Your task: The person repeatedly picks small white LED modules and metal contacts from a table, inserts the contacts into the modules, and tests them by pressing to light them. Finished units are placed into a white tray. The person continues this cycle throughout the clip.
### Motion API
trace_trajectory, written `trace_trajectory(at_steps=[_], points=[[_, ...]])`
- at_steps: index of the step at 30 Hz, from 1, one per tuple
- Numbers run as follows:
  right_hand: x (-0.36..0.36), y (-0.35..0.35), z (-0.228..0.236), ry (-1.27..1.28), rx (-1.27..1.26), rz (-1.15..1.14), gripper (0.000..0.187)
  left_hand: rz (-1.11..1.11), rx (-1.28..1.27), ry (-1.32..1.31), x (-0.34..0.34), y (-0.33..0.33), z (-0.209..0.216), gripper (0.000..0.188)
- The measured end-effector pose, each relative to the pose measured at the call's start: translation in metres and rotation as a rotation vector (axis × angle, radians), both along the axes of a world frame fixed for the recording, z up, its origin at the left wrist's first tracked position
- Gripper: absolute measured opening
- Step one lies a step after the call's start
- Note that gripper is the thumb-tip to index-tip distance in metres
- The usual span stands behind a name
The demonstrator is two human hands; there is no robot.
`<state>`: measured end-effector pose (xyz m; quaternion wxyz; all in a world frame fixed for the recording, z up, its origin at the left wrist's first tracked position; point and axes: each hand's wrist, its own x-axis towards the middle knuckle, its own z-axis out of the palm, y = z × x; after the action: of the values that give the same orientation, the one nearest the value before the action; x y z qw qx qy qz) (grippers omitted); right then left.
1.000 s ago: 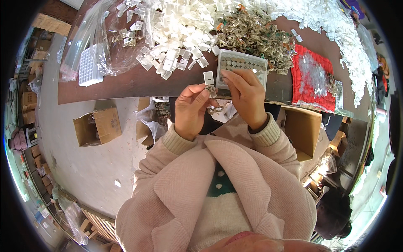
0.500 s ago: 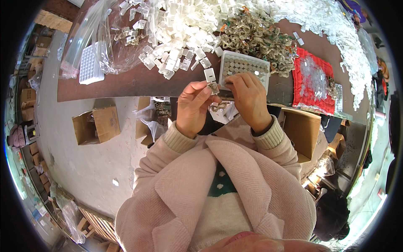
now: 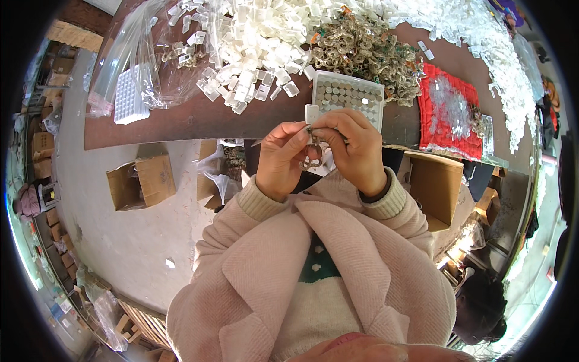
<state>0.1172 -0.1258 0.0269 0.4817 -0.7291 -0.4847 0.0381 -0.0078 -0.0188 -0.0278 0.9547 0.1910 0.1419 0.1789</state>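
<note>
My left hand (image 3: pixel 282 158) is closed in a pinch on a small part joined to a tan coiled wire bundle (image 3: pixel 310 161), which hangs below the fingers. Against it my right hand (image 3: pixel 353 148) is also closed, thumb and index finger pressed to the same small part; what they grip is hidden. A white rectangular plastic piece (image 3: pixel 312 113) sticks up just beyond the fingertips; whether it is joined to the part I cannot tell. Right behind my right hand stands a clear box (image 3: pixel 377 114) of round, coin-like cells. Beyond it lies a heap of similar wire bundles (image 3: pixel 362 51).
White plastic pieces (image 3: pixel 259 42) are piled at the back middle. A white blister tray (image 3: pixel 131 96) and clear bags (image 3: pixel 151 66) lie at left. Small clear bits cover a red cloth (image 3: pixel 449 111) at right. Cardboard boxes (image 3: pixel 142 181) stand below the table's front edge.
My right hand has come left from the box of cells to meet my left hand's fingertips. The small part and its wire bundle have turned in my left hand.
</note>
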Motion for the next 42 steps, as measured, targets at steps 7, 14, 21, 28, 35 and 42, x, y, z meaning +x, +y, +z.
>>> trace_trajectory(at_steps=[7,14,21,28,35,42], points=[[-0.013,-0.006,-0.004,-0.17,0.101,0.035,0.027,0.087,-0.016,-0.019,0.002,-0.006,-0.003,0.013],[0.001,-0.002,-0.001,0.796,0.117,0.002,0.021,-0.032,0.009,0.105,0.002,-0.005,0.008,0.015],[-0.002,-0.002,-0.001,0.493,0.296,0.139,0.02,-0.08,-0.022,-0.015,0.0,-0.003,0.012,0.018],[-0.001,-0.002,-0.001,0.126,0.304,0.213,0.028,-0.023,-0.13,0.017,0.002,-0.01,0.021,0.02],[-0.008,0.0,-0.003,0.094,0.363,0.194,0.025,-0.071,-0.052,-0.021,0.0,-0.014,0.011,0.034],[0.001,-0.035,-0.011,-0.149,0.15,0.242,0.045,0.005,-0.047,0.09,-0.001,-0.014,0.011,0.024]])
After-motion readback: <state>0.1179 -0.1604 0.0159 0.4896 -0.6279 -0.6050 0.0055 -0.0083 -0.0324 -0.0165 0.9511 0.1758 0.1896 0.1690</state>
